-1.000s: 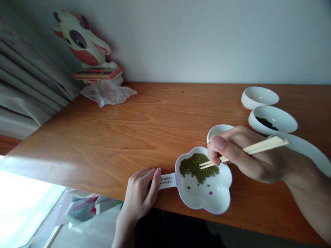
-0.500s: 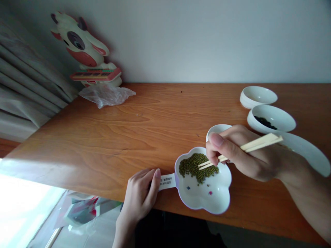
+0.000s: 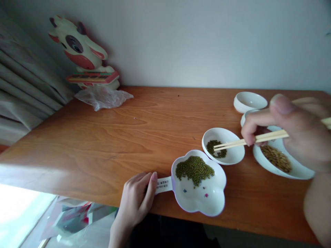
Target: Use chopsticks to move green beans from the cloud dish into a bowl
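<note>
Chopsticks point(image 3: 240, 143) in right hand point(image 3: 297, 134) hung over small dish point(image 3: 232, 158), left hand point(image 3: 137, 201) held flower bowl handle point(image 3: 163, 185); shaky tips cd scatter mung beans point(image 3: 218, 148).

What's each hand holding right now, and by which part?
The right hand grips pale wooden chopsticks around their middle; the left hand holds the white flower-shaped dish by its labelled handle.
</note>
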The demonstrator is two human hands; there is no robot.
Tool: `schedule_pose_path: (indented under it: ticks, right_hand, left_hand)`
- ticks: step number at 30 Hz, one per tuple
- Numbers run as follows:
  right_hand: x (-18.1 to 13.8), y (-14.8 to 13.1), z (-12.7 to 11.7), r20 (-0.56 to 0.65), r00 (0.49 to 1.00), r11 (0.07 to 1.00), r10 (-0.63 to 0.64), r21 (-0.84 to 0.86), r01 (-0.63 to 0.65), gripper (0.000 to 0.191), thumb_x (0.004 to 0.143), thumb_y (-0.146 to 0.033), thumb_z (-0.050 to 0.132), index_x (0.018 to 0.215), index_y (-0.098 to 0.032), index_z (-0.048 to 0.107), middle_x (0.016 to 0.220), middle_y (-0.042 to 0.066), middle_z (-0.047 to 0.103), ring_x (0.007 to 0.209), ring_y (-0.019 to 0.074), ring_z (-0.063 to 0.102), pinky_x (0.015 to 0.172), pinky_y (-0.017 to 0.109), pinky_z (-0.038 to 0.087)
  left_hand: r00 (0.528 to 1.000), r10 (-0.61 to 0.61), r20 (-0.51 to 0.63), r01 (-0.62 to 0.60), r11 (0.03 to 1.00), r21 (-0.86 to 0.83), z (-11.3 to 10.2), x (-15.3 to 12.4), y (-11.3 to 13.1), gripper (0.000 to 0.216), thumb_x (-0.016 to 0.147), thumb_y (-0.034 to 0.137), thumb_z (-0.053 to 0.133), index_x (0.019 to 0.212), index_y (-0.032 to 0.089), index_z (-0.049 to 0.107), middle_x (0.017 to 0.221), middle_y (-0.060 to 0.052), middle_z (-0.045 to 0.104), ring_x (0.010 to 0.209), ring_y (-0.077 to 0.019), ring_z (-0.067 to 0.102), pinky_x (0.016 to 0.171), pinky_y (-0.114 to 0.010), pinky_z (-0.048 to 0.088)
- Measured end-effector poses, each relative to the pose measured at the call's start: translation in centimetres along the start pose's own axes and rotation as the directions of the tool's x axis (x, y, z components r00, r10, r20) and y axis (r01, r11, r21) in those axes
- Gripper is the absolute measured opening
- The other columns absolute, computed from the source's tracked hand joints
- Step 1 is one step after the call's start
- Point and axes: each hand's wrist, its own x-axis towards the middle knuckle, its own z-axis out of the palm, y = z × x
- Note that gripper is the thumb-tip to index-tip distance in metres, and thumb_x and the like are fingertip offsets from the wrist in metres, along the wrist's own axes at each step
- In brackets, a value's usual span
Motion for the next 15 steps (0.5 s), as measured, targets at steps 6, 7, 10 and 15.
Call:
schedule_pose_path:
  ticks: [6,7,10,15]
  right_hand:
    - [0.5,-2.1,-0.2,0.114,0.992,0.998,0.052,-0.029,-0.049,0.07,0.112,-0.061,0.027,0.069,-0.023,0.068,0.059,0.001,0.063,0.054,0.0153,0.055,0.062,0.037,0.039]
    - [0.6,-2.4,0.1,0.136,0.99,0.999,0.033,0.015,-0.036,0.069,0.112,-0.061,0.029,0.069,-0.022,0.067,0.059,0.001,0.064,0.054,0.0149,0.055,0.061,0.036,0.039]
    - [0.7,-2.7,1.4,0.244,0.969,0.994,-0.035,0.109,0.009,0.065,0.112,-0.057,0.032,0.072,-0.021,0.068,0.068,0.003,0.069,0.061,0.0158,0.061,0.063,0.034,0.043]
    - [1.2,-2.4,3.8,0.463,0.885,0.99,-0.042,0.136,-0.024,0.065,0.113,-0.058,0.028,0.077,-0.019,0.066,0.069,0.003,0.069,0.06,0.0147,0.061,0.063,0.033,0.044]
  left_hand:
    - [1.0,0.002,-0.008,-0.002,1.0,-0.009,-0.1,-0.1,0.1,0.037,0.112,0.028,0.044,0.076,0.02,0.047,0.068,0.001,0.055,0.062,-0.0123,0.052,0.064,-0.027,0.036]
    - [1.0,0.0,-0.008,-0.001,1.0,-0.01,-0.1,-0.1,0.1,0.037,0.112,0.028,0.044,0.075,0.02,0.047,0.068,0.001,0.055,0.062,-0.0122,0.052,0.064,-0.027,0.036]
    - [1.0,-0.005,-0.009,0.005,1.0,-0.01,-0.2,-0.1,0.1,0.038,0.112,0.028,0.043,0.075,0.019,0.048,0.068,0.001,0.054,0.061,-0.012,0.051,0.065,-0.027,0.036]
    - [1.0,-0.022,-0.004,0.022,1.0,-0.005,-0.1,-0.2,-0.1,0.04,0.112,0.029,0.043,0.074,0.019,0.048,0.068,0.001,0.054,0.062,-0.0118,0.052,0.065,-0.027,0.037]
